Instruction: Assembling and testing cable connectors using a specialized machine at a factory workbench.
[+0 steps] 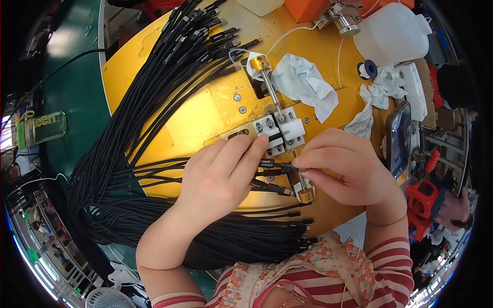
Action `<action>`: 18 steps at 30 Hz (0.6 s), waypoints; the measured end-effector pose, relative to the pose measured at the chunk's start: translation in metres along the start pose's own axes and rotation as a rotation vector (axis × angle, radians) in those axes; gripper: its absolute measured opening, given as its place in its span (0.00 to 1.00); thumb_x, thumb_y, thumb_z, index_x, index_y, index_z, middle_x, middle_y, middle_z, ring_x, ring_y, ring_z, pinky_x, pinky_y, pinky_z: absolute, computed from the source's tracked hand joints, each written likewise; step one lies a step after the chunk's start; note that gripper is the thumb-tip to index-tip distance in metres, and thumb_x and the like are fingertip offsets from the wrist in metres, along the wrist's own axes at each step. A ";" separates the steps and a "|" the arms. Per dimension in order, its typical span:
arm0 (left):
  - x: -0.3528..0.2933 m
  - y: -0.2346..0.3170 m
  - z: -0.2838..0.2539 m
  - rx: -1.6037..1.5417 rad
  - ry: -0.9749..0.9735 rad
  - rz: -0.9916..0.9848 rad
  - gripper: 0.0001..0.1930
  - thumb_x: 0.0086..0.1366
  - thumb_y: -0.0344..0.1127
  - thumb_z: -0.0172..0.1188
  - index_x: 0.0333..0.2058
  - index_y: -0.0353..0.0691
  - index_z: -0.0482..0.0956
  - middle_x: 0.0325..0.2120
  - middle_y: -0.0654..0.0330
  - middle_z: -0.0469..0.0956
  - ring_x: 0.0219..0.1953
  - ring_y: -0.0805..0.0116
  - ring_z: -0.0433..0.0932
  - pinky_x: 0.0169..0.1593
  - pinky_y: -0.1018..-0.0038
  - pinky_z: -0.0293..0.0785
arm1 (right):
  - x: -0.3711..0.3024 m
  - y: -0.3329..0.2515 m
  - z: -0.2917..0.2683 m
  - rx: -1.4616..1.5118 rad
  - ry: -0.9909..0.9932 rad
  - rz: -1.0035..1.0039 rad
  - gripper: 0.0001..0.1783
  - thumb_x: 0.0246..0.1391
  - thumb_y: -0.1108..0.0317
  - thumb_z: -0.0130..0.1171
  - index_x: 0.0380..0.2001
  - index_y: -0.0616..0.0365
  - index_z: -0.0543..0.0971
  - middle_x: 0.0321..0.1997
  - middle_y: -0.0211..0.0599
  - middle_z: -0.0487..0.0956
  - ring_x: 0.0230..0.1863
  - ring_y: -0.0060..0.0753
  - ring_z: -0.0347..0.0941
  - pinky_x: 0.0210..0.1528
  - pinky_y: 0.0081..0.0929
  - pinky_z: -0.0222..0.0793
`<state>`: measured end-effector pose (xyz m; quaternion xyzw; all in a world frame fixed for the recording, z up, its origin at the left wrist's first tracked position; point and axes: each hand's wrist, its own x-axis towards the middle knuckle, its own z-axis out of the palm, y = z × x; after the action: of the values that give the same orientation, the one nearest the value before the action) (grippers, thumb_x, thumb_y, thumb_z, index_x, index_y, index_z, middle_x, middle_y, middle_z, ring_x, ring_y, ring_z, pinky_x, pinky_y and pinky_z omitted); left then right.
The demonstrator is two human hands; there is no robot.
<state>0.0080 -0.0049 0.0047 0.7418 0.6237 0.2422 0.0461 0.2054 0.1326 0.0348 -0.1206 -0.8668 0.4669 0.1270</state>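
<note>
My left hand (218, 177) is bent over the yellow machine plate, fingers close together. Its fingertips press at a black cable end (276, 137) lying in a small white clamp fixture (294, 129). From under that hand another black cable's plug (277, 165) sticks out toward the right. My right hand (341, 164) pinches the tip of this plug between thumb and fingers. Just below it, more black cable plugs (272, 188) lie beside a brass-ended metal rod (306, 195). A second brass-ended rod (269, 87) runs up from the fixture.
A thick bundle of black cables (128, 102) curves along the left, and another pile (246, 238) lies in front. White crumpled cloths (305, 84), a spool (367, 69), a translucent bottle (393, 36) and a phone (399, 138) are at the right. A green-capped bottle (43, 128) stands left.
</note>
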 end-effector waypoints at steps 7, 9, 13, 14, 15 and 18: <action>0.002 0.002 -0.016 -0.004 0.052 0.053 0.22 0.49 0.27 0.61 0.46 0.31 0.78 0.32 0.59 0.75 0.28 0.66 0.76 0.30 0.74 0.73 | 0.001 0.001 0.003 0.136 0.093 0.003 0.11 0.44 0.77 0.67 0.35 0.58 0.81 0.32 0.37 0.79 0.32 0.41 0.77 0.33 0.30 0.73; 0.004 0.016 -0.038 -0.184 -0.068 -0.037 0.23 0.46 0.24 0.62 0.45 0.32 0.79 0.30 0.57 0.76 0.29 0.62 0.77 0.31 0.71 0.74 | 0.000 0.000 0.000 0.233 0.094 -0.025 0.10 0.45 0.78 0.67 0.33 0.59 0.81 0.31 0.37 0.79 0.32 0.40 0.78 0.32 0.29 0.73; -0.001 0.024 -0.052 -0.483 -0.355 -0.165 0.20 0.48 0.27 0.68 0.43 0.33 0.81 0.26 0.56 0.76 0.27 0.58 0.78 0.31 0.68 0.74 | -0.001 -0.006 -0.001 0.153 0.045 -0.085 0.10 0.45 0.78 0.66 0.34 0.60 0.81 0.33 0.36 0.79 0.34 0.38 0.78 0.34 0.29 0.74; -0.002 0.024 -0.052 -0.519 -0.416 -0.166 0.19 0.49 0.28 0.69 0.42 0.33 0.81 0.25 0.56 0.75 0.27 0.58 0.78 0.31 0.68 0.74 | -0.001 -0.006 -0.001 0.147 0.010 -0.109 0.10 0.44 0.77 0.66 0.34 0.60 0.80 0.34 0.37 0.79 0.34 0.39 0.78 0.34 0.29 0.74; -0.002 0.022 -0.046 -0.556 -0.367 -0.159 0.18 0.49 0.28 0.68 0.41 0.33 0.81 0.23 0.57 0.74 0.26 0.58 0.77 0.29 0.67 0.73 | -0.001 -0.006 -0.001 0.142 -0.026 -0.133 0.10 0.44 0.76 0.65 0.34 0.61 0.80 0.35 0.37 0.79 0.35 0.40 0.78 0.35 0.29 0.74; 0.000 0.021 -0.039 -0.513 -0.333 -0.070 0.17 0.48 0.30 0.66 0.39 0.32 0.81 0.22 0.58 0.73 0.23 0.60 0.76 0.26 0.67 0.71 | -0.004 0.000 0.005 0.033 -0.051 -0.328 0.12 0.42 0.72 0.63 0.34 0.62 0.80 0.36 0.40 0.78 0.35 0.42 0.77 0.37 0.31 0.74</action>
<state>0.0104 -0.0188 0.0461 0.7135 0.5512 0.2649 0.3418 0.2074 0.1280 0.0316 0.0366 -0.8699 0.4572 0.1816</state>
